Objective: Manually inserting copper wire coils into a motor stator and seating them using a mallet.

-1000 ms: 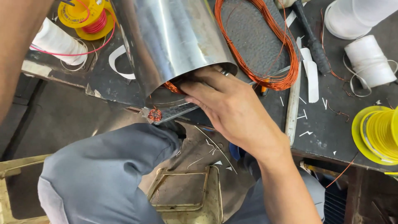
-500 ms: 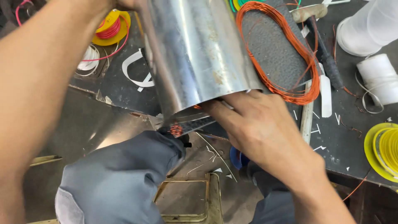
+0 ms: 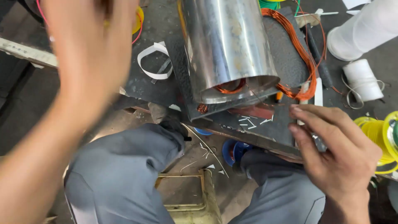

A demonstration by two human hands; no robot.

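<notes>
Steel cylinder (image 3: 228,45): likely heavy, stiff, slippery; best gripped around shell. Left hand (image 3: 85,54) blurred, grip indeterminable; right hand (image 3: 331,153) open beside it.

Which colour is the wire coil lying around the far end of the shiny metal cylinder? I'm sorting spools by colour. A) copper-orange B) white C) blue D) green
A: the wire coil looping beside the metal cylinder is copper-orange.

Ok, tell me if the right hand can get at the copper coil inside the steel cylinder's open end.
Probably yes: the right hand is empty, and the cylinder mouth faces the person, coil unobstructed.
</notes>
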